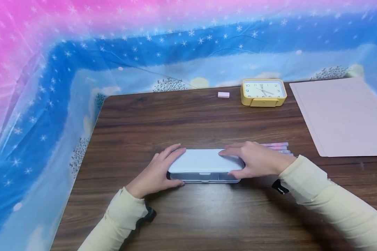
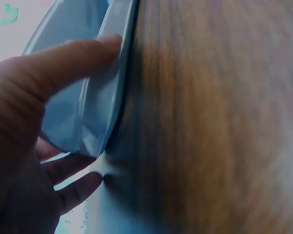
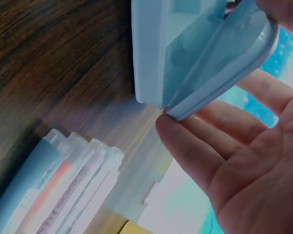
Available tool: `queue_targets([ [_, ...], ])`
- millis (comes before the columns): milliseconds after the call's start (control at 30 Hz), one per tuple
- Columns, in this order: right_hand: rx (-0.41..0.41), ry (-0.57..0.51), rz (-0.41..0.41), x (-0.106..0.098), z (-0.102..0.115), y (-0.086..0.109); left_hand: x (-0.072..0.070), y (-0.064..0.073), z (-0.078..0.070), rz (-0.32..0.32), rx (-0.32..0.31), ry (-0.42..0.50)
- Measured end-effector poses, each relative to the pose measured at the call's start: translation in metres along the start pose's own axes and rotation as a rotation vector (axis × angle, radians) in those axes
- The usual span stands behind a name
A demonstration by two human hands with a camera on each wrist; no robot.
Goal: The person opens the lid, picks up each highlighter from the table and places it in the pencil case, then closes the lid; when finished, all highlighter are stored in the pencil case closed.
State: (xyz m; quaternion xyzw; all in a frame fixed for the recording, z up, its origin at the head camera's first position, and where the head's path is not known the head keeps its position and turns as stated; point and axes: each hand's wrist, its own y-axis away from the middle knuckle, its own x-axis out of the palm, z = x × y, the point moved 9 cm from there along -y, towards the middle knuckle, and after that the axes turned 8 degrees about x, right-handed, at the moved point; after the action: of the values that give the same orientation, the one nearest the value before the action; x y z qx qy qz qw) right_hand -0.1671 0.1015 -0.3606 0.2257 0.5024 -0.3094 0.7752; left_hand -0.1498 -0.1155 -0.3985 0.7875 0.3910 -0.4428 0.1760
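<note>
A white pencil case [image 1: 204, 160] lies on the brown table with its lid partly raised; a gap shows along the front. My left hand [image 1: 161, 170] holds its left end, and in the left wrist view the thumb [image 2: 73, 61] presses on the front wall. On the right, my right hand [image 1: 254, 160] grips the lid [image 3: 224, 68], thumb at the front edge and fingers round the back. Part of the inside, with a compartment wall, shows in the right wrist view. Beside the right hand lie several pens [image 3: 63, 180], partly hidden behind it in the head view.
At the back of the table [image 1: 163, 118] stand a small pale eraser [image 1: 223, 94] and a yellow clock [image 1: 264, 93]. A pale pink folder or board [image 1: 345, 118] lies at the right. Patterned cloth [image 1: 59, 104] hangs along the back and left edges.
</note>
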Motion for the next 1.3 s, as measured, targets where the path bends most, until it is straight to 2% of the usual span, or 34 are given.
queue_targets([
  [67,-0.023,-0.028,-0.063,-0.008,-0.001,0.001,-0.005,0.002,0.004,-0.022,-0.028,0.070],
  [167,-0.015,-0.066,-0.150,-0.020,-0.008,0.003,-0.016,0.003,0.012,-0.101,-0.051,0.150],
  [333,0.130,-0.237,-0.156,-0.028,-0.034,0.002,-0.031,-0.004,0.024,-0.246,-0.050,0.177],
  [467,0.243,-0.409,-0.151,-0.027,-0.056,-0.001,-0.033,-0.010,0.030,-0.314,-0.046,0.185],
  [567,0.311,-0.514,-0.165,-0.026,-0.069,-0.003,-0.034,-0.012,0.034,-0.348,-0.069,0.225],
  [700,0.377,-0.685,-0.165,-0.022,-0.081,-0.006,-0.033,-0.013,0.041,-0.334,-0.122,0.336],
  [767,0.400,-0.768,-0.156,-0.020,-0.084,-0.008,-0.031,-0.011,0.042,-0.313,-0.132,0.360],
  [867,0.425,-0.822,-0.157,-0.018,-0.087,-0.012,-0.025,-0.005,0.036,-0.259,-0.108,0.315],
  [967,0.443,-0.827,-0.165,-0.018,-0.090,-0.014,-0.019,-0.001,0.026,-0.218,-0.050,0.229],
  [1067,0.470,-0.839,-0.188,-0.019,-0.094,-0.014,-0.016,0.000,0.017,-0.193,-0.025,0.172],
  [1200,0.503,-0.860,-0.201,-0.018,-0.097,-0.014,-0.015,0.002,0.012,-0.168,-0.036,0.148],
  [1300,0.505,-0.854,-0.193,-0.017,-0.096,-0.016,-0.014,0.004,0.008,-0.154,-0.032,0.180],
])
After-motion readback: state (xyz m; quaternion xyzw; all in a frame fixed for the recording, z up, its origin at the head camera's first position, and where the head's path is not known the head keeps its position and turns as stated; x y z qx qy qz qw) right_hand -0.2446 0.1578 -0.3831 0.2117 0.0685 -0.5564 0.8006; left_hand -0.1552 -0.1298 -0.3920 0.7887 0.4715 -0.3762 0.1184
